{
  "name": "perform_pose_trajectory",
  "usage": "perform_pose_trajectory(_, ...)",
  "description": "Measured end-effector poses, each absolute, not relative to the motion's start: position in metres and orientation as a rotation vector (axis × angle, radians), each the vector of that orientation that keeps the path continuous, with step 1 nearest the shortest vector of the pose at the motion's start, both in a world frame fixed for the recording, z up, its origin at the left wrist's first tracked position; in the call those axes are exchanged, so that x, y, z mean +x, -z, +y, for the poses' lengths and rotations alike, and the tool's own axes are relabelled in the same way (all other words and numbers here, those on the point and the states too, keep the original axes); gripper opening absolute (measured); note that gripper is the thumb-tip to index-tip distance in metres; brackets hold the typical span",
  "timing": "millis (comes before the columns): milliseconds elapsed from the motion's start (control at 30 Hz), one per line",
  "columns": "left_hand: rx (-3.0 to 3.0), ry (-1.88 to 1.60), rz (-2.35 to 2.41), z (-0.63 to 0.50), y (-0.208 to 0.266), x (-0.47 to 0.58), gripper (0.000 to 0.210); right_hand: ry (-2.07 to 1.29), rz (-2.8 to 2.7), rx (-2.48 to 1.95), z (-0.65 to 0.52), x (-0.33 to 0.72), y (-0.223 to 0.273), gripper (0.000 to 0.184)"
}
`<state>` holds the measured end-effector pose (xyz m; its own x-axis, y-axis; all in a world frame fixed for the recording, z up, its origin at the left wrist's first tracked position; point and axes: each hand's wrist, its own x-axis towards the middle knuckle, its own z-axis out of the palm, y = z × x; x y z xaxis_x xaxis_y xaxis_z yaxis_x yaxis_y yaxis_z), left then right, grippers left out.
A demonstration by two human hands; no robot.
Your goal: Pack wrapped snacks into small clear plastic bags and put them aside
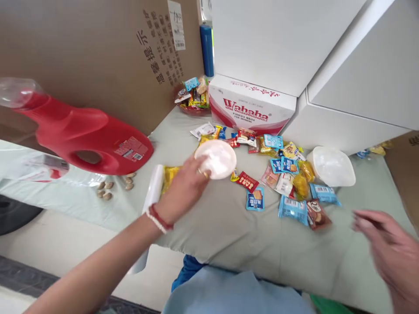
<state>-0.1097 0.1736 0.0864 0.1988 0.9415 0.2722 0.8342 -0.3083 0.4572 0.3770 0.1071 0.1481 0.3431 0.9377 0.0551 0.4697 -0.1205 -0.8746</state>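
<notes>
My left hand (pixel 186 183), with a ring and a wrist band, grips the near-left rim of a small white round bowl (pixel 218 158), held above the snacks. Over the right side of the table, my right hand (pixel 386 240) is slightly blurred, its thumb and fingers drawn together with nothing visible in them. Closest to it is a brown wrapped snack (pixel 317 214), beside a light-blue packet (pixel 293 209). Several other wrapped snacks spread across the middle, among them a dark-red packet (pixel 248 182) and a blue packet (pixel 255 199). Behind them sits a translucent plastic container (pixel 334 168).
A red detergent jug (pixel 94 135) leans at the left near several brown nuts (pixel 106 190). A white roll (pixel 153 187) lies by my left forearm. At the back are a red bowl of snacks (pixel 193 111), a Wahaha carton (pixel 252 104) and a large cardboard box (pixel 98 52).
</notes>
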Motion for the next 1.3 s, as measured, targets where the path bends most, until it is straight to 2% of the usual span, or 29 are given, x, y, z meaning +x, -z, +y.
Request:
perform_pose_trajectory(33, 2.282, -0.718, 1.622, 0.147, -0.082, -0.093, 0.023, -0.656, -1.566, -1.678, 0.112, 0.352, -0.147, 0.017)
perform_pose_trajectory(100, 2.277, -0.669, 1.516, 0.100, -0.068, -0.062, 0.025, -0.705, -2.075, -1.311, 0.123, 0.298, -0.144, 0.024)
perform_pose_trajectory(167, 2.253, -0.660, 1.408, 0.065, -0.049, -0.040, 0.025, -0.820, -2.396, -1.002, 0.133, 0.245, -0.137, 0.029)
perform_pose_trajectory(233, 2.203, -0.708, 1.366, 0.042, -0.033, -0.027, 0.022, -0.905, -2.686, -0.877, 0.141, 0.201, -0.126, 0.032)
perform_pose_trajectory(300, 2.130, -0.810, 1.383, 0.029, -0.024, -0.022, 0.024, -0.900, -2.937, -0.969, 0.145, 0.169, -0.116, 0.035)
perform_pose_trajectory(467, 1.972, -1.078, 1.457, 0.019, -0.017, -0.018, 0.050, -0.657, -3.229, -1.237, 0.144, 0.129, -0.111, 0.045)
perform_pose_trajectory(567, 1.941, -1.089, 1.566, 0.023, -0.009, -0.017, 0.054, -0.574, -3.384, -1.333, 0.144, 0.113, -0.114, 0.039)
perform_pose_trajectory(667, 1.829, -0.982, 1.671, 0.025, 0.000, -0.019, 0.051, -0.605, -3.424, -1.361, 0.144, 0.103, -0.116, 0.028)
perform_pose_trajectory(833, 1.445, -1.111, 1.618, 0.026, 0.004, -0.027, 0.039, -0.641, -3.296, -1.485, 0.132, 0.106, -0.115, 0.030)
perform_pose_trajectory(1067, 1.422, -1.057, 1.520, 0.050, -0.004, -0.011, 0.063, -0.636, -3.086, -1.520, 0.113, 0.133, -0.114, 0.035)
perform_pose_trajectory(1200, 1.136, -0.959, 1.473, 0.059, -0.015, -0.007, 0.082, -0.694, -3.062, -1.481, 0.111, 0.152, -0.115, 0.034)
perform_pose_trajectory(1300, 0.898, -0.965, 1.391, 0.064, -0.022, -0.012, 0.083, -0.867, -2.937, -1.428, 0.109, 0.167, -0.121, 0.035)
